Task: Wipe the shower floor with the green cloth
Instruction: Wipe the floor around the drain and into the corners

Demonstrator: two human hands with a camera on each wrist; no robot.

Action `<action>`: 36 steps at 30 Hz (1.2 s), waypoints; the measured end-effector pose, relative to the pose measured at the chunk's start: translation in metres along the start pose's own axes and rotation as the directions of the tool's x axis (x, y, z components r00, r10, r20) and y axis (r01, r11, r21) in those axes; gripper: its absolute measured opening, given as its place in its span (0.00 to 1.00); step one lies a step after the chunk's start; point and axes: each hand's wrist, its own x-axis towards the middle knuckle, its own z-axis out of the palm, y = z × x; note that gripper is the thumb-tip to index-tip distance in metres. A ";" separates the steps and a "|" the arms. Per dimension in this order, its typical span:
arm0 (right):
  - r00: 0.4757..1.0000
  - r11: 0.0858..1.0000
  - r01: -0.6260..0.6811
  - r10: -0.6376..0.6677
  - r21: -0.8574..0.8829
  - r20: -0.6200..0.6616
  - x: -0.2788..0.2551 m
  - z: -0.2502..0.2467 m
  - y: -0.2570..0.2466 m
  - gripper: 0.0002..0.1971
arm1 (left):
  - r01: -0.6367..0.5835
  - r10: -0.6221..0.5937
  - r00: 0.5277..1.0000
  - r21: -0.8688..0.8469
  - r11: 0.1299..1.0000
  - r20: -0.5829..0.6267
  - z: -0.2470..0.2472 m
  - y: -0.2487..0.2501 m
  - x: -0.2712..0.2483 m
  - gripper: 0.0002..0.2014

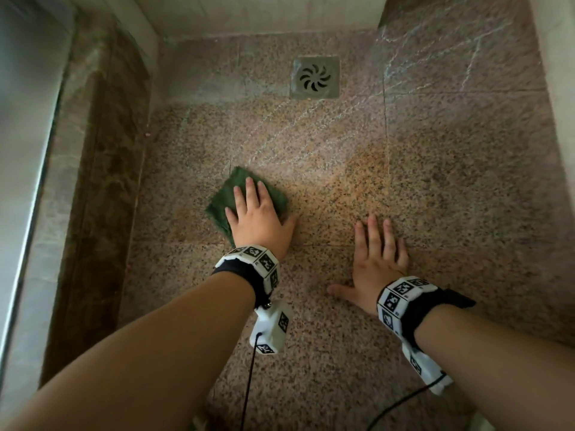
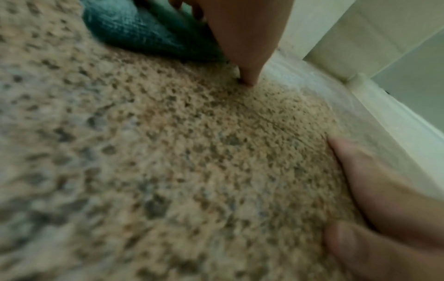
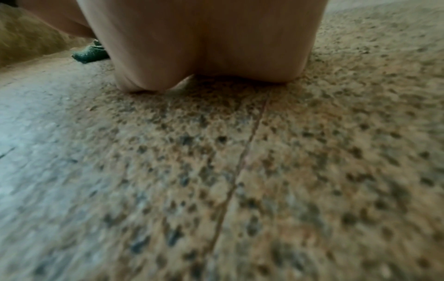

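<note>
Green cloth (image 1: 245,199) lies flat under the spread left hand (image 1: 258,217), well short of the drain (image 1: 315,77), mid-wipe; right hand (image 1: 375,262) braces open-palmed; next likely a stroke drainward.

two hands (image 1: 258,219), one cloth (image 1: 225,194), one drain (image 1: 315,77)

Home bathroom shower stall: speckled granite-tile shower floor (image 1: 342,181) around a square metal drain (image 1: 315,77), pale tiled wall (image 1: 249,14) just beyond it, dark marble curb (image 1: 102,169) to its left.
</note>
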 end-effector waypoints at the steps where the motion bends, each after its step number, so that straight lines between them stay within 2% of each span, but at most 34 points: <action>1: 1.000 1.000 0.000 0.000 -0.002 -0.002 0.000 0.000 0.000 0.68 | 0.000 -0.001 1.000 -0.013 1.000 -0.012 -0.002 -0.001 0.001 0.38; 3: 1.000 1.000 -0.002 0.002 0.003 0.001 -0.001 0.000 0.001 0.69 | -0.023 0.019 0.999 -0.073 0.997 -0.042 -0.008 -0.002 0.003 0.29; 4: 1.000 1.000 -0.002 0.002 0.005 0.001 -0.001 -0.001 0.001 0.69 | -0.030 0.018 0.997 -0.163 0.986 -0.069 -0.013 -0.001 0.002 0.25; 5: 1.000 1.000 -0.003 0.003 0.004 0.003 -0.001 -0.001 0.001 0.68 | -0.030 -0.002 0.995 -0.305 0.952 -0.104 -0.018 0.001 0.001 0.23; 6: 1.000 1.000 -0.004 0.004 0.002 0.009 -0.001 -0.002 0.000 0.68 | -0.024 -0.053 0.988 -0.480 0.877 -0.146 -0.025 0.005 -0.001 0.20; 7: 1.000 1.000 -0.002 0.002 0.001 0.014 -0.001 -0.002 0.000 0.68 | -0.013 -0.128 0.978 -0.660 0.751 -0.165 -0.032 0.009 -0.003 0.17; 8: 1.000 1.000 0.002 -0.002 0.003 0.017 -0.001 -0.003 0.000 0.68 | 0.001 -0.199 0.970 -0.816 0.579 -0.140 -0.041 0.013 -0.003 0.15; 9: 1.000 1.000 0.006 -0.006 0.005 0.020 -0.001 -0.003 0.001 0.68 | 0.040 -0.245 0.967 -0.918 0.395 -0.063 -0.050 0.018 -0.003 0.13; 10: 1.000 1.000 0.009 -0.009 0.006 0.022 -0.001 -0.004 0.001 0.68 | 0.096 -0.254 0.967 -0.964 0.248 0.030 -0.058 0.022 -0.003 0.13; 11: 1.000 1.000 0.009 -0.009 0.007 0.022 -0.001 -0.004 0.001 0.68 | 0.148 -0.235 0.966 -0.979 0.144 0.111 -0.063 0.023 -0.002 0.12; 12: 1.000 1.000 0.007 -0.007 0.008 0.021 -0.001 -0.003 0.001 0.68 | 0.196 -0.207 0.962 -0.977 0.084 0.175 -0.065 0.023 0.000 0.12; 13: 1.000 1.000 0.004 -0.004 0.010 0.021 -0.001 -0.004 0.001 0.68 | 0.245 -0.181 0.956 -0.967 0.062 0.231 -0.063 0.020 0.001 0.11; 14: 1.000 1.000 0.003 -0.003 0.012 0.022 -0.001 -0.004 0.001 0.68 | 0.290 -0.165 0.948 -0.953 0.086 0.273 -0.058 0.015 0.001 0.09; 15: 1.000 1.000 0.003 -0.003 0.010 0.023 -0.001 -0.004 0.000 0.68 | 0.321 -0.170 0.941 -0.933 0.162 0.294 -0.051 0.010 0.002 0.09; 16: 1.000 1.000 0.001 -0.001 0.006 0.023 -0.001 -0.004 0.000 0.68 | 0.327 -0.202 0.939 -0.902 0.282 0.277 -0.045 0.003 0.003 0.10; 17: 1.000 1.000 -0.002 0.002 0.001 0.020 -0.001 -0.004 0.000 0.68 | 0.324 -0.270 0.936 -0.857 0.401 0.227 -0.039 -0.006 0.004 0.12; 19: 1.000 1.000 -0.007 0.007 -0.002 0.005 0.000 -0.002 0.000 0.68 | 0.292 -0.399 0.916 -0.751 0.593 0.041 -0.034 -0.019 0.002 0.17; 20: 1.000 1.000 -0.008 0.008 0.001 -0.007 0.000 -0.001 0.000 0.68 | 0.247 -0.393 0.917 -0.689 0.681 -0.060 -0.033 -0.024 -0.001 0.19; 22: 0.999 1.000 -0.005 0.005 0.002 -0.036 0.000 0.002 0.000 0.68 | 0.097 -0.253 0.943 -0.549 0.830 -0.217 -0.030 -0.028 -0.009 0.21; 23: 0.999 1.000 -0.004 0.004 0.003 -0.043 0.000 0.002 0.000 0.68 | 0.023 -0.174 0.947 -0.485 0.874 -0.269 -0.029 -0.026 -0.013 0.21; 26: 0.999 1.000 -0.004 0.005 0.007 -0.050 -0.001 0.002 0.000 0.68 | -0.181 0.088 0.947 -0.291 0.939 -0.308 -0.020 -0.011 -0.027 0.23; 28: 0.998 1.000 -0.006 0.006 0.004 -0.056 0.000 0.002 0.000 0.67 | -0.302 0.266 0.932 -0.123 0.945 -0.247 -0.010 0.005 -0.037 0.27; 29: 0.998 1.000 -0.006 0.006 0.004 -0.057 0.000 0.002 0.000 0.67 | -0.337 0.318 0.926 -0.070 0.939 -0.203 -0.004 0.010 -0.040 0.29; 34: 0.997 1.000 -0.010 0.010 -0.001 -0.080 0.002 0.006 0.000 0.68 | -0.333 0.322 0.940 0.091 0.938 0.115 0.021 0.007 -0.051 0.33; 36: 0.997 1.000 -0.014 0.013 -0.006 -0.074 0.002 0.006 -0.001 0.67 | -0.338 0.316 0.934 0.127 0.933 0.165 0.024 0.000 -0.053 0.33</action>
